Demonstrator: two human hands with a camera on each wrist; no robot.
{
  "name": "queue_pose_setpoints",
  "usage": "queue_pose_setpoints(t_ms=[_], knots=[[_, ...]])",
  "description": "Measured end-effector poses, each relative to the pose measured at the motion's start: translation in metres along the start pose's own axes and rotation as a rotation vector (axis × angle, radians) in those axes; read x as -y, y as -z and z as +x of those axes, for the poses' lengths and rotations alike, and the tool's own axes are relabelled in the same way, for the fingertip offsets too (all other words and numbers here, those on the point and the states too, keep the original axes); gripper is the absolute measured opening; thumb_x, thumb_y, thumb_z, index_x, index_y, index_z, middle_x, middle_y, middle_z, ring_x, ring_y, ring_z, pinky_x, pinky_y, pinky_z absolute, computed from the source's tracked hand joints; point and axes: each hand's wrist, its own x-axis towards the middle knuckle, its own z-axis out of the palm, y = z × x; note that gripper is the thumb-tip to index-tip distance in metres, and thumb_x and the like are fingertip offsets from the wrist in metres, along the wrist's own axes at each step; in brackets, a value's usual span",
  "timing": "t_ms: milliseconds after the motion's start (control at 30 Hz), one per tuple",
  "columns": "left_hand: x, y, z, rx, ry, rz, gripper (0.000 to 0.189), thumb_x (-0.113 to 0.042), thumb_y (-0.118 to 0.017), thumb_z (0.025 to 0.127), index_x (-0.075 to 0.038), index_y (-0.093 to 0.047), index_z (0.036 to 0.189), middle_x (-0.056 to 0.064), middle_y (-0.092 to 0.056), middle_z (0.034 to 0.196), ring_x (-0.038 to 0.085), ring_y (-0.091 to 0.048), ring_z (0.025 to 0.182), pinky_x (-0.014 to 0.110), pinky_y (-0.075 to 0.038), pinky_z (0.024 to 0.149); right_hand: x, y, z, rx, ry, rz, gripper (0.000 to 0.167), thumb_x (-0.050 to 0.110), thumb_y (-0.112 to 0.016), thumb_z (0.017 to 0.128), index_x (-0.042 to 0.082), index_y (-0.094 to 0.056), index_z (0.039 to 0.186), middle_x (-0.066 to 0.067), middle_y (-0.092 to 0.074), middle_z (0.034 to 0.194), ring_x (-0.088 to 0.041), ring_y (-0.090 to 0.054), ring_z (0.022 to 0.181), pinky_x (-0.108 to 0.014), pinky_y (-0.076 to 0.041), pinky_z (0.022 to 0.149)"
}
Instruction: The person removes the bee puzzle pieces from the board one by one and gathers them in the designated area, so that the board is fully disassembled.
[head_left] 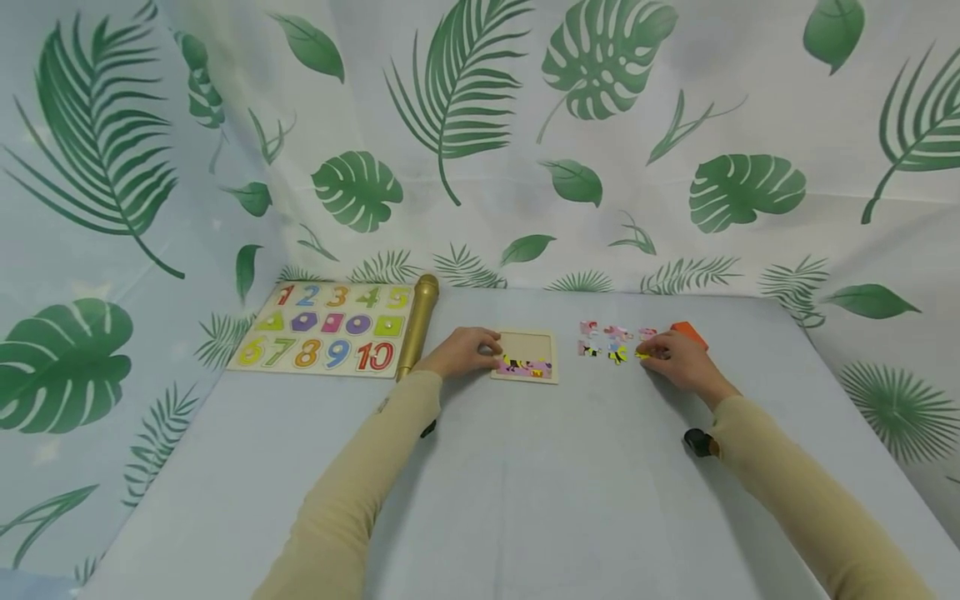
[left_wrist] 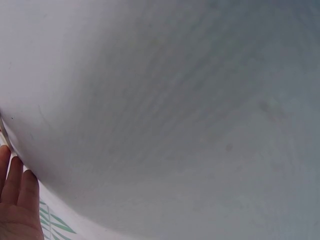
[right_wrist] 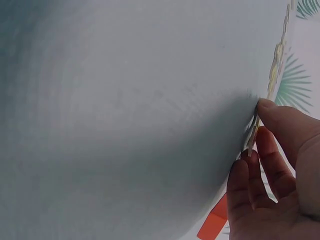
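A small square wooden puzzle tray lies on the table with its lower part filled by pink, yellow and black puzzle pieces. My left hand rests at the tray's left edge, fingertips touching the frame. Its fingers reach the edge in the left wrist view, the thumb hidden there. To the right lie several loose jigsaw pieces in rows. My right hand pinches a puzzle piece with yellow on it between thumb and fingers, at the right end of the near row.
A number-and-shape board lies at the back left, with a gold microphone-shaped stick along its right side. An orange block sits just behind my right hand. Leaf-printed cloth hangs behind the table.
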Motion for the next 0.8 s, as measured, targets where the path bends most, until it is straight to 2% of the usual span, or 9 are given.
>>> queue_pose_setpoints(t_ms=[300, 500, 667, 800], knots=[[-0.002, 0.000, 0.000, 0.000, 0.001, 0.023, 0.028, -0.021, -0.073, 0.090, -0.006, -0.072, 0.113, 0.009, -0.055, 0.140, 0.023, -0.047, 0.133, 0.032, -0.034, 0.113, 0.000, 0.001, 0.001, 0.018, -0.024, 0.001, 0.026, 0.011, -0.068, 0.092, -0.004, -0.068, 0.113, -0.016, -0.060, 0.101, -0.031, -0.049, 0.095, -0.047, -0.046, 0.085], [-0.003, 0.001, 0.000, -0.007, -0.003, 0.020, 0.027, -0.020, -0.073, 0.090, -0.006, -0.072, 0.112, 0.008, -0.055, 0.140, 0.023, -0.047, 0.133, 0.032, -0.033, 0.114, 0.004, 0.002, 0.002, 0.030, -0.047, 0.027, 0.029, 0.014, -0.067, 0.093, -0.004, -0.067, 0.115, -0.020, -0.059, 0.109, -0.035, -0.051, 0.101, -0.051, -0.047, 0.089], [-0.002, 0.000, 0.000, -0.008, 0.002, 0.027, 0.026, -0.020, -0.072, 0.090, -0.006, -0.072, 0.112, 0.008, -0.055, 0.140, 0.022, -0.047, 0.133, 0.032, -0.033, 0.114, 0.025, -0.002, 0.005, 0.035, -0.056, 0.070, 0.030, 0.019, -0.063, 0.095, -0.001, -0.067, 0.116, -0.026, -0.055, 0.125, -0.041, -0.050, 0.112, -0.054, -0.047, 0.094], [-0.002, 0.000, 0.000, -0.005, 0.001, 0.025, 0.026, -0.020, -0.072, 0.090, -0.006, -0.072, 0.112, 0.009, -0.055, 0.140, 0.023, -0.047, 0.133, 0.032, -0.034, 0.113, 0.052, -0.011, 0.010, 0.047, -0.023, 0.087, 0.029, 0.019, -0.062, 0.095, 0.001, -0.067, 0.118, -0.022, -0.059, 0.122, -0.036, -0.053, 0.107, -0.048, -0.050, 0.089]])
